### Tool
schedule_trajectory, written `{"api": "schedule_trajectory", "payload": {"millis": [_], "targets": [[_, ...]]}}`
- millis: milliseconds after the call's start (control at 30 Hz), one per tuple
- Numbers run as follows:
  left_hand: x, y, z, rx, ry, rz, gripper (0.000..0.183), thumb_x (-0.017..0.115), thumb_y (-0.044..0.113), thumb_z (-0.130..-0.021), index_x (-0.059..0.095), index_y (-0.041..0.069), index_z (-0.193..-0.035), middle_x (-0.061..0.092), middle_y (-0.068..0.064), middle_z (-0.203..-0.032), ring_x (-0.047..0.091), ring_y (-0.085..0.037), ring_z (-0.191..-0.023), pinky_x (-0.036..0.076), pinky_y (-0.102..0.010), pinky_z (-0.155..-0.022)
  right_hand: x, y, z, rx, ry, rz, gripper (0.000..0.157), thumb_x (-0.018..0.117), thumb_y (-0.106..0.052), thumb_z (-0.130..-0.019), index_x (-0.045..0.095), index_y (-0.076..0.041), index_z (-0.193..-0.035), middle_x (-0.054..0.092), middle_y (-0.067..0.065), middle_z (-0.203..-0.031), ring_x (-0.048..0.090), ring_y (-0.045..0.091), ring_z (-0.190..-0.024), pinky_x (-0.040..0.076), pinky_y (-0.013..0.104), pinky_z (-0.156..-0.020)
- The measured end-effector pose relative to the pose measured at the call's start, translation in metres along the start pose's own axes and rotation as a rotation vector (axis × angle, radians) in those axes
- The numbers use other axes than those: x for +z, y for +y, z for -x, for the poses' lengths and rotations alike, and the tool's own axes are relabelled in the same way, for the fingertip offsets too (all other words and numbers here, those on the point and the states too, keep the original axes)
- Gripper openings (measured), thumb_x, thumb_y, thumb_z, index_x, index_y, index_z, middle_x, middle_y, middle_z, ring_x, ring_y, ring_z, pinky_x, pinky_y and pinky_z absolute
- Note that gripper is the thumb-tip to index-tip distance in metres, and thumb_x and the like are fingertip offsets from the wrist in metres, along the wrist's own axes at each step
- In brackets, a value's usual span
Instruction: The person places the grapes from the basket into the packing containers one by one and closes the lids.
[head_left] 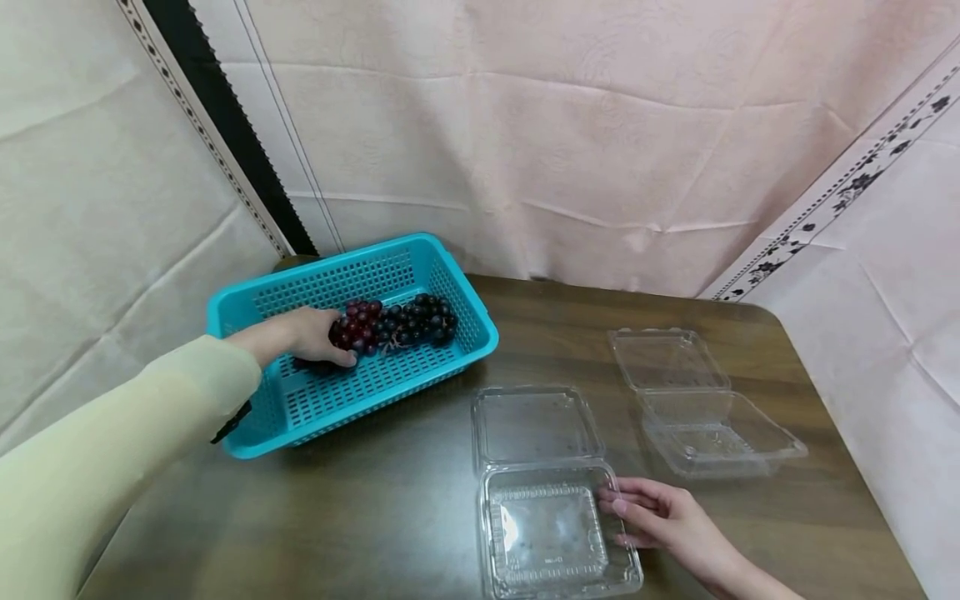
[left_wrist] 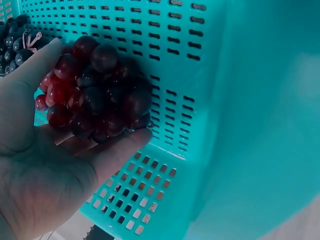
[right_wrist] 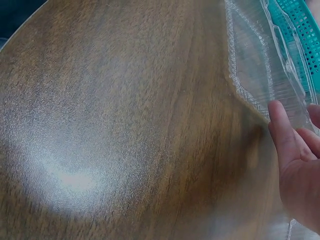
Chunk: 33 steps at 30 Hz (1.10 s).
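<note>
In the head view, a blue plastic basket (head_left: 375, 400) holds a bunch of reddish grapes (head_left: 358, 323) and a bunch of black grapes (head_left: 427, 321). My left hand (head_left: 307, 333) reaches in and grips reddish grapes, which lie between thumb and fingers in the left wrist view (left_wrist: 100, 95). More dark fruit shows partly beneath that hand. A clear plastic clamshell container (head_left: 551, 533) lies unfolded at the front, its lid (head_left: 536, 425) laid back. At its right rim, my right hand (head_left: 671, 525) holds the wall between thumb and fingers.
A second clear clamshell container (head_left: 720, 442) stands open on the right of the brown wooden table (head_left: 360, 508). Pale cloth curtains (head_left: 570, 150) hang behind the table and along both sides.
</note>
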<state>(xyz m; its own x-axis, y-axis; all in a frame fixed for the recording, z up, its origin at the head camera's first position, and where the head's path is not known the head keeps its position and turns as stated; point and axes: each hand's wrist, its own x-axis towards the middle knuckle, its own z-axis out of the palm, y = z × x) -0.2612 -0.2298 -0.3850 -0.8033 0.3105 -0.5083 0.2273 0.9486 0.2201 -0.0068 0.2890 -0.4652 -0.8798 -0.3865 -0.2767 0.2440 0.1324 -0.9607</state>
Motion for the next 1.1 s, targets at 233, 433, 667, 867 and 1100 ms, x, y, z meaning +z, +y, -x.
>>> {"api": "schedule_trajectory", "payload": {"millis": [233,433,667,867,1100], "targets": [[0.006,-0.004,-0.004,0.007,0.034,0.011,0.099,0.078,0.049,-0.095,0.034,-0.016,-0.156,0.047,-0.043,-0.149,0.047,-0.06,-0.138,0.04,-0.07,-0.115,0.0,0.0,-0.001,-0.009,0.002,-0.01,0.05,0.056,-0.007,-0.111,0.04,0.026,-0.146,0.054,0.04,-0.145,0.068,0.009,-0.124,0.063,0.041,-0.092],[0.006,-0.004,-0.005,0.02,0.048,0.008,0.096,0.081,0.044,-0.093,0.037,-0.015,-0.154,0.048,-0.042,-0.149,0.048,-0.059,-0.137,0.042,-0.07,-0.114,-0.002,0.002,-0.002,-0.043,-0.008,-0.02,0.048,0.053,-0.004,-0.112,0.039,0.027,-0.145,0.055,0.04,-0.144,0.068,0.009,-0.123,0.063,0.042,-0.092],[0.005,-0.002,-0.007,0.013,0.043,0.001,0.091,0.075,0.037,-0.098,0.032,-0.016,-0.157,0.044,-0.043,-0.152,0.046,-0.059,-0.139,0.044,-0.068,-0.113,-0.003,0.003,-0.002,-0.027,-0.01,-0.028,0.049,0.053,-0.005,-0.112,0.037,0.028,-0.145,0.054,0.041,-0.145,0.068,0.008,-0.123,0.063,0.042,-0.092],[0.001,0.0,-0.006,0.004,-0.007,-0.001,0.095,0.079,0.035,-0.096,0.028,-0.013,-0.16,0.041,-0.043,-0.155,0.044,-0.059,-0.141,0.045,-0.068,-0.111,-0.002,0.002,-0.003,-0.011,-0.005,-0.028,0.05,0.054,-0.007,-0.112,0.038,0.027,-0.146,0.052,0.042,-0.146,0.068,0.008,-0.123,0.063,0.043,-0.093],[0.003,0.001,-0.01,-0.003,-0.016,0.002,0.107,0.085,0.038,-0.091,0.023,-0.013,-0.161,0.038,-0.044,-0.156,0.04,-0.06,-0.143,0.041,-0.068,-0.115,-0.001,0.002,-0.002,-0.015,-0.003,-0.049,0.051,0.054,-0.006,-0.112,0.037,0.027,-0.146,0.057,0.036,-0.146,0.068,0.008,-0.125,0.062,0.042,-0.094]]}}
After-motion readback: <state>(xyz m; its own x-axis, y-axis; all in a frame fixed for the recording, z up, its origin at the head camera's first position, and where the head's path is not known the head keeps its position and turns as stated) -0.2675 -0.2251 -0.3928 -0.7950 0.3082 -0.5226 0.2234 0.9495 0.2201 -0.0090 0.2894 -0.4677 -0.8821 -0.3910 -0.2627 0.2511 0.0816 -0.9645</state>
